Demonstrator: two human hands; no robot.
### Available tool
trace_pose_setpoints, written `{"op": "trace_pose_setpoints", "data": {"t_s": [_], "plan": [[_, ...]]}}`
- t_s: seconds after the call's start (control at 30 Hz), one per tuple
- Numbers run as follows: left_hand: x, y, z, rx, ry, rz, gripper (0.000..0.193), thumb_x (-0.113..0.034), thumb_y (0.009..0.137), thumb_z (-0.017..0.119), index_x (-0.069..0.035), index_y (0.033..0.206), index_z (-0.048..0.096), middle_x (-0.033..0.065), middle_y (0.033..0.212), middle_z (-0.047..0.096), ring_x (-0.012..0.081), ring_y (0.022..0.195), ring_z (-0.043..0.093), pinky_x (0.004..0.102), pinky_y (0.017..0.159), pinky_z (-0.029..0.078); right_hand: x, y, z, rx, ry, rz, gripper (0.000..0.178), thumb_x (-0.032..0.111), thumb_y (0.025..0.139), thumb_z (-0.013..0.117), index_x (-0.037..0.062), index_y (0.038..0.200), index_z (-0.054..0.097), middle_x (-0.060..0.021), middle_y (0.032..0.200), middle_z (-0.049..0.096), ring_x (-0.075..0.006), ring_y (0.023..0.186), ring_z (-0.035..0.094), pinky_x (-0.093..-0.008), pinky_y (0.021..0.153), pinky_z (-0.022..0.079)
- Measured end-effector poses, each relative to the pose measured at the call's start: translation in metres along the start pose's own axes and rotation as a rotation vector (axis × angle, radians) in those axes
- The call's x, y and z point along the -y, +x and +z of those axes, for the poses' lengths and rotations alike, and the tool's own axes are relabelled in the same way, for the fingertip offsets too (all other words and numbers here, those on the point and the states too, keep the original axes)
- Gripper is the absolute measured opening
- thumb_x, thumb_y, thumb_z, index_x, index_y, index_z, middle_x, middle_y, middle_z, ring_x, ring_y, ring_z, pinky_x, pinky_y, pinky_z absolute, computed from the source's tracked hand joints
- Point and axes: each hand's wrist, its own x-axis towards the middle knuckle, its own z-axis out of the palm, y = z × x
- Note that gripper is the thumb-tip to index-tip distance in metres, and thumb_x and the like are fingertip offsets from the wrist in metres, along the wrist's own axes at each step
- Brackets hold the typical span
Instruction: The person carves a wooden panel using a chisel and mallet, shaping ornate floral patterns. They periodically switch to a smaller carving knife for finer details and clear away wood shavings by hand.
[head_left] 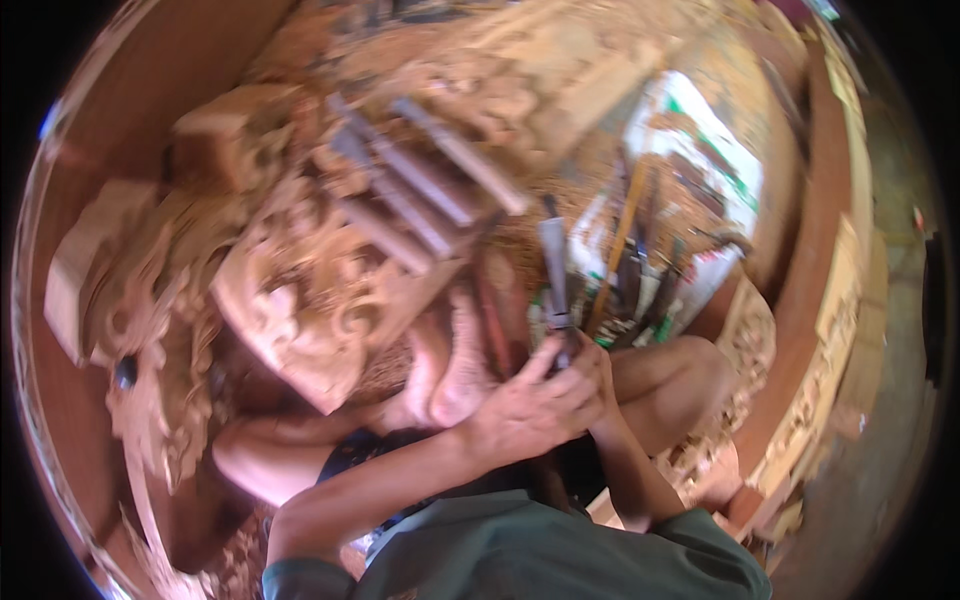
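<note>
My left hand (530, 405) and my right hand (597, 375) meet in front of my lap, closed together round the handle of a chisel (553, 260). Its flat metal blade points up and away from me; the fingers hide most of its handle. Left of the blade, several chisels with wooden handles (425, 185) lie side by side on a carved wooden panel (310, 290) with scrolled relief. Beyond my hands and to the right, more slim tools (630, 265) lie bunched together, a yellow stick (617, 235) among them. Motion blurs the picture.
A white sheet with green marks (725, 160) lies under wood shavings at the far right. Carved wooden pieces (165, 270) crowd the left. Long boards (815, 250) border the right side. My crossed legs and bare feet (460, 370) are close to the panel.
</note>
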Motion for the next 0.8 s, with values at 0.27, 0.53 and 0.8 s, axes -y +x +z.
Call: {"op": "trace_pose_setpoints", "data": {"t_s": [0.27,0.53,0.8], "plan": [[-0.001,-0.01,0.021,-0.144,-0.192,-0.244,0.036,-0.02,0.085,0.069,-0.015,0.12,0.069,0.0172,0.14,0.055,0.0358,0.136,0.051,0.0605,0.111,0.039,0.054,0.042,0.004,-0.06,0.067,0.163,0.03,0.025,0.097,0.065,0.0024,0.117,0.062,-0.008,0.085,0.063,-0.0183,0.078,0.064,-0.0365,0.076,0.055],[0.01,-0.092,0.051,-0.294,-0.823,-1.245,0.049,-0.009,0.091,0.073,0.001,0.136,0.056,0.0223,0.115,0.064,0.0349,0.102,0.066,0.045,0.086,0.056,0.045,0.165,-0.053,-0.156,-1.517,0.08,0.04,0.029,0.097,0.068,-0.0064,0.115,0.067,-0.0288,0.117,0.07,-0.0388,0.109,0.071,-0.046,0.095,0.056],[0.014,-0.139,0.085,-0.334,-0.253,-0.951,0.03,-0.015,0.092,0.07,0.005,0.115,0.068,0.0224,0.096,0.065,0.0392,0.089,0.063,0.047,0.081,0.051,0.067,0.18,-0.141,-0.243,-1.692,-0.016,0.028,0.026,0.091,0.068,0.0004,0.102,0.074,-0.0224,0.096,0.076,-0.0322,0.09,0.076,-0.0449,0.085,0.059]]}}
